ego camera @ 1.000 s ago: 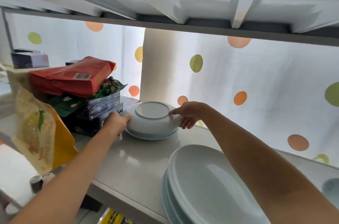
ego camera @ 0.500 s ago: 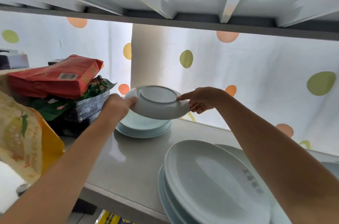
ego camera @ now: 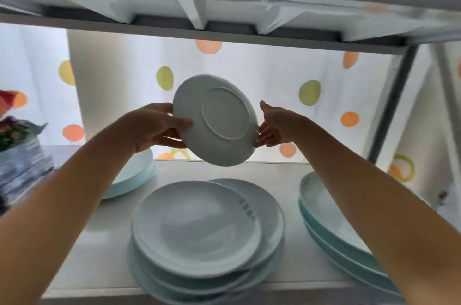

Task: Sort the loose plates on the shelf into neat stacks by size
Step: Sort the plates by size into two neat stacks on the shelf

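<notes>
Both hands grasp a small white plate (ego camera: 216,120) in the air (its underside faces the camera), the left hand (ego camera: 156,126) gripping its left rim, the right hand (ego camera: 274,127) pinching its right rim, above the front-edge stack (ego camera: 199,229) on the shelf (ego camera: 290,205).

Held plate (ego camera: 215,120) above middle stack (ego camera: 199,229), stacks left (ego camera: 134,175) and right (ego camera: 334,225) on shelf (ego camera: 99,242)
</notes>
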The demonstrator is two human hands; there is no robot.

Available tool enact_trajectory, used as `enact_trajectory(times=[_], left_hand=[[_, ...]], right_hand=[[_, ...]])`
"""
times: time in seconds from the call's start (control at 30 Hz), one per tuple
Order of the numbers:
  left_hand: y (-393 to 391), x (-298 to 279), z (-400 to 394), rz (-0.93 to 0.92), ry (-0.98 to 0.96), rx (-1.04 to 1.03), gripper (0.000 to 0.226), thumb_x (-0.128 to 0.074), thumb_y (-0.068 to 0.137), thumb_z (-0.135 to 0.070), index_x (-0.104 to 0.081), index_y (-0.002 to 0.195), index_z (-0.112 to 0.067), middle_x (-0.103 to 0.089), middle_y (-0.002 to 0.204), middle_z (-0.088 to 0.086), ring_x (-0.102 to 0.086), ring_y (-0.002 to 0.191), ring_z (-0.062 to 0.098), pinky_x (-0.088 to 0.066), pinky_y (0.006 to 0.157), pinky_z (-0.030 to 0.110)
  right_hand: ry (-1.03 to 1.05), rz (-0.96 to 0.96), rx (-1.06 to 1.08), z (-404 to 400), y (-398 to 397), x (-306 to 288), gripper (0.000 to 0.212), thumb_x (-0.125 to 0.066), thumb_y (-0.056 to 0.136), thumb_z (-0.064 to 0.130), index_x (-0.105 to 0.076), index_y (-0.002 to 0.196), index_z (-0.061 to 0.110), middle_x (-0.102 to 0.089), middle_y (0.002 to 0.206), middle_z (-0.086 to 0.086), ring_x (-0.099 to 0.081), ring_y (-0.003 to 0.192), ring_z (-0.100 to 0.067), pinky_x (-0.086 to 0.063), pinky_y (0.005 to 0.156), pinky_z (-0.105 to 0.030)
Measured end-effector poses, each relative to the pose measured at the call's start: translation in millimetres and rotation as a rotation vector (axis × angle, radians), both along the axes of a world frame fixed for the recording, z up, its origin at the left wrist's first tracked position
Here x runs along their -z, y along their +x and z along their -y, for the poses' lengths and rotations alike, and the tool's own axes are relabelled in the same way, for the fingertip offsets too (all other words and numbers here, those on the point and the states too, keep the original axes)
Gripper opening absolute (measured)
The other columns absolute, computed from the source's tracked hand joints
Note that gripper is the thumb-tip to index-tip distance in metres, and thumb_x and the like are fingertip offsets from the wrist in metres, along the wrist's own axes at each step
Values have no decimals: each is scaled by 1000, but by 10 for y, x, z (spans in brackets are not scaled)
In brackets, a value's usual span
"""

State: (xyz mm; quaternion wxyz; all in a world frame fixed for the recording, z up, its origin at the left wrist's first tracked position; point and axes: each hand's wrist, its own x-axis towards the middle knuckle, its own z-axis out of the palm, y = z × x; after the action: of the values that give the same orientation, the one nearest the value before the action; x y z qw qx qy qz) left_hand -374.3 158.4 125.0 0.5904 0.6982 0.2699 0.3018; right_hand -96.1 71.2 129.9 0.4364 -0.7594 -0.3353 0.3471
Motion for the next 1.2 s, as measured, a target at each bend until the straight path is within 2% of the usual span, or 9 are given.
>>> enact_trajectory(times=[0.13,0.23,0.37,0.47,0.57,0.7,0.87,1.03,1.2], left_hand=[[343,-14,213,-177,246,107,28,-70,83,-4,-68,108,-16,-76,96,9,-72,87,23,-62,68,37],[628,25,393,-207,322,89,21,-66,81,10,-70,97,-3,-69,97,16,-65,92,24,-59,78,35],[956,71,674,-253,467,2,20,-66,75,12,-72,92,4,-59,91,19,-55,84,27,-42,78,33],[1141,37,826,-192,406,32,28,-56,75,19,-70,97,10,-57,90,21,-54,82,28,-46,77,33],[1303,-30,939,-53,103,95,41,-40,78,29,-67,104,12,-63,95,20,-63,79,28,-57,59,22],[1501,-114,993,23,-233,253,34,-43,83,20,-55,116,21,-56,117,28,-62,98,44,-61,71,47],[1815,-4,1227,-253,100,286,13,-63,79,15,-61,91,8,-58,88,24,-65,69,32,-60,54,32],[2192,194,1368,-394,305,246,41,-73,73,9,-55,102,-14,-58,96,10,-68,70,24,-61,64,30],[2448,397,1367,-444,257,142,29,-73,72,10,-56,95,8,-61,79,18,-66,67,30,-61,75,38]], right_hand=[[107,-273,90,517,356,16,88,-26,94,68,-51,111,-15,-69,90,-34,-72,69,-41,-56,48,-34],[236,-378,130,866,532,-2,57,-43,98,44,-54,122,-7,-67,106,-33,-71,79,-46,-60,55,-39],[227,-276,166,1237,638,10,24,-47,92,-2,-61,106,-16,-71,82,-27,-73,74,-38,-55,45,-28],[256,-216,231,1439,722,54,19,-43,88,-17,-55,102,-21,-65,85,-29,-72,64,-35,-54,42,-26],[355,-186,372,1642,818,126,19,-47,88,-17,-56,104,-16,-59,91,-23,-67,58,-34,-53,40,-26],[411,-61,528,1923,946,242,9,-59,84,-12,-63,85,-4,-58,87,-17,-56,65,-25,-45,38,-20],[371,135,598,2141,1083,346,26,-67,79,-2,-68,105,-5,-63,90,-13,-60,76,-22,-50,58,-26],[343,401,709,2299,1266,512,11,-72,74,-4,-74,84,0,-71,87,-16,-66,79,-27,-55,73,-33],[183,552,657,2391,1439,681,3,-77,76,5,-75,74,4,-67,69,-1,-60,66,-14,-45,68,-24]])
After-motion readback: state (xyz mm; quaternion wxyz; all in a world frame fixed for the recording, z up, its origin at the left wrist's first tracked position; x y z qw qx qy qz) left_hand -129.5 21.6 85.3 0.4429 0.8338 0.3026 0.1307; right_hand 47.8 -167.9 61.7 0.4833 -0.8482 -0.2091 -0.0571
